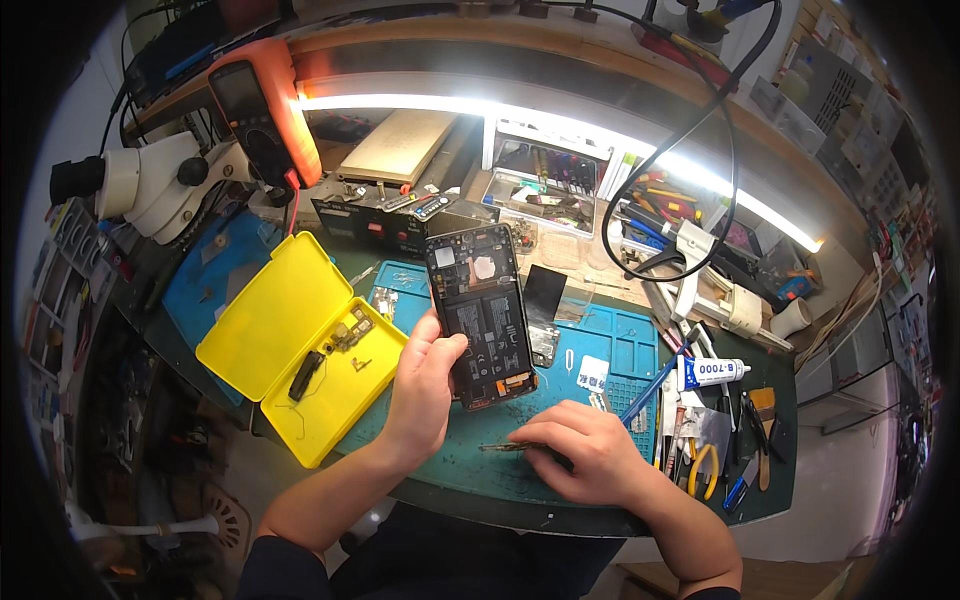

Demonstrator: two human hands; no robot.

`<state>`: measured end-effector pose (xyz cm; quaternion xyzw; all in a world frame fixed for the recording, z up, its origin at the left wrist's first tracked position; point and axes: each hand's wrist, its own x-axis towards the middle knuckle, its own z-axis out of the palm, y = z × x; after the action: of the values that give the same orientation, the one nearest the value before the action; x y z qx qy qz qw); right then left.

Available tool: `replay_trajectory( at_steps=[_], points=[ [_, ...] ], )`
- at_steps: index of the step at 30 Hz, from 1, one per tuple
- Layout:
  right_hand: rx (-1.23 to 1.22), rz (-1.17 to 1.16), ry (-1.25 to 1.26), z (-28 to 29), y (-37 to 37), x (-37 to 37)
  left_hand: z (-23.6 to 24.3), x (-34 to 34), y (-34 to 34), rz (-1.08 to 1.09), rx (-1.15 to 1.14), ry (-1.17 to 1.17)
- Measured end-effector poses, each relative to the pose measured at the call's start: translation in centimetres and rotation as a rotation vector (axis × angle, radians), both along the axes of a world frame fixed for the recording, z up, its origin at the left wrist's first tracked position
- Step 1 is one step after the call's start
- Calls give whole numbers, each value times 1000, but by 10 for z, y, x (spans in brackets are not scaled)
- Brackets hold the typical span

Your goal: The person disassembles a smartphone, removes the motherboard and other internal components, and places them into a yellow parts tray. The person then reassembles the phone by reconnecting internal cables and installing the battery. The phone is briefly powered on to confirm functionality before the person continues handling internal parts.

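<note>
My left hand [424, 385] is closed around the left edge of an opened smartphone [485, 330], held tilted above the mat. Its back cover is off, so the black battery and inner parts show. Over the front of the blue-green work mat [440, 465], my right hand [580, 452] is closed on thin tweezers [497, 447], whose tips point left, below the phone. A yellow case [265, 318] lies open to the left, with small phone parts in one half. Behind the phone, a dark flat panel [543, 293] lies on the mat.
Right of the mat lie a glue tube [713, 373], yellow-handled pliers [704, 470], a brush [764, 410] and other tools. An orange multimeter [265, 115] and a white microscope [150, 180] stand at the back left. A black cable [733, 140] loops down at the back right.
</note>
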<state>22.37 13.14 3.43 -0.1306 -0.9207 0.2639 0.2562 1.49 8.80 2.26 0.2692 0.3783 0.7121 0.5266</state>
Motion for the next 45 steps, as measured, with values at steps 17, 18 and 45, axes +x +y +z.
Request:
replay_trajectory(
  at_steps=[17,18,45],
  points=[
    [19,19,-5,-1,-1,0,-2,-1,2,-20,-11,74],
    [15,16,3,0,-1,0,-2,0,2,-14,-14,108],
    [-35,-12,38,2,-1,1,3,2,-3,5,-35,40]
  ],
)
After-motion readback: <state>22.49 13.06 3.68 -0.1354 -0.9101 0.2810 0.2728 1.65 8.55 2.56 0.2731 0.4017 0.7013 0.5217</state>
